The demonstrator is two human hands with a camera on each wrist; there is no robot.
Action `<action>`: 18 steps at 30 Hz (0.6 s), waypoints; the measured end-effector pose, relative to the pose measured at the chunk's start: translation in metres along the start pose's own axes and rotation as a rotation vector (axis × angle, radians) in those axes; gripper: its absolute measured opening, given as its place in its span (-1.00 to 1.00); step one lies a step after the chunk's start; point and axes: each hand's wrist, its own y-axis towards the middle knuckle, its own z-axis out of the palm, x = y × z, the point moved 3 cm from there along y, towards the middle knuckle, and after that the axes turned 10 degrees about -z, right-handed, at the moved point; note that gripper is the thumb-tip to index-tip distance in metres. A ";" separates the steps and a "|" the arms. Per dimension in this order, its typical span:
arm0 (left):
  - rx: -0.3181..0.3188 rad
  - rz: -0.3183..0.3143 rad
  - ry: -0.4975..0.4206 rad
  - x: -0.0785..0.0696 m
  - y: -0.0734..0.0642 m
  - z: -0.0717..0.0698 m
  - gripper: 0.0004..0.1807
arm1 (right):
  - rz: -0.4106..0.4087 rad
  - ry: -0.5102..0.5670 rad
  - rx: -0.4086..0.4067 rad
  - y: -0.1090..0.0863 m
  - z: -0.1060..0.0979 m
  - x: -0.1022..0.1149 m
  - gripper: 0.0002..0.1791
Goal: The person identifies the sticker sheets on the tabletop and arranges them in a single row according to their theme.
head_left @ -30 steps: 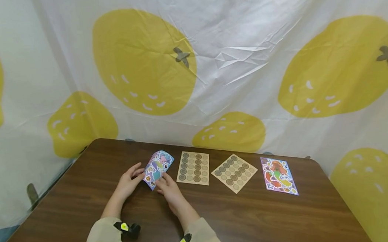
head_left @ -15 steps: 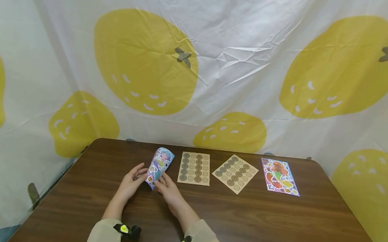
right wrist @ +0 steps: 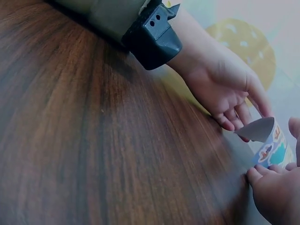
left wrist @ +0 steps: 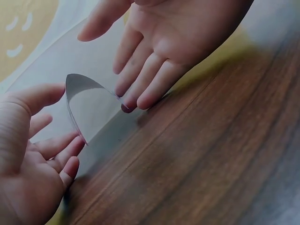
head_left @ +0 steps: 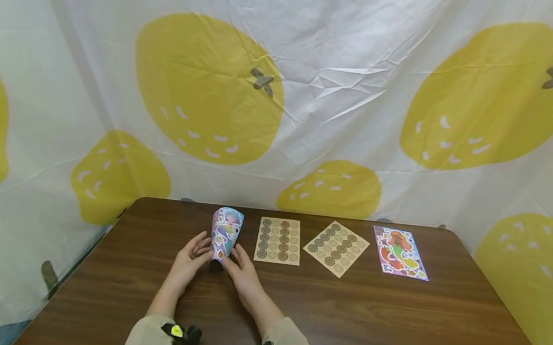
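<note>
A colourful mermaid sticker sheet (head_left: 226, 229) is bent into an arch at the back left of the table, its pale underside showing in the left wrist view. My left hand (head_left: 185, 266) holds its left side, thumb on the arch's top and fingertips at the lower edge. On the other side, the extended fingers of my right hand (left wrist: 166, 42) touch the opposite lower edge, and its thumb stands apart from the arch. The printed face (right wrist: 279, 152) shows between the hands in the right wrist view.
To the right on the brown table (head_left: 342, 316) lie two beige sheets of round stickers, one straight (head_left: 276, 241) and one turned (head_left: 336, 248). Farther right is a red-haired mermaid sticker sheet (head_left: 399, 252). A lemon-print cloth (head_left: 330, 111) hangs behind the table.
The mermaid sheet has gone from lightly curled to a steeper arch and turned more upright. My right thumb has shifted from its face to its near edge.
</note>
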 end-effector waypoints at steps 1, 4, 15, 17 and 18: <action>0.001 0.001 -0.009 0.000 -0.001 0.000 -0.28 | -0.007 -0.015 -0.001 0.000 0.000 0.000 -0.26; -0.003 0.003 -0.050 -0.001 -0.002 0.002 -0.27 | -0.029 -0.044 0.002 -0.001 0.001 0.003 -0.28; -0.062 0.028 -0.011 -0.002 -0.005 0.000 -0.22 | -0.119 -0.106 -0.010 -0.004 0.000 0.008 -0.33; -0.068 0.030 0.002 -0.003 -0.006 0.000 -0.22 | -0.130 -0.130 -0.022 -0.005 -0.001 0.009 -0.31; -0.069 0.033 0.008 -0.004 -0.006 -0.001 -0.21 | -0.133 -0.142 -0.032 -0.005 -0.001 0.011 -0.30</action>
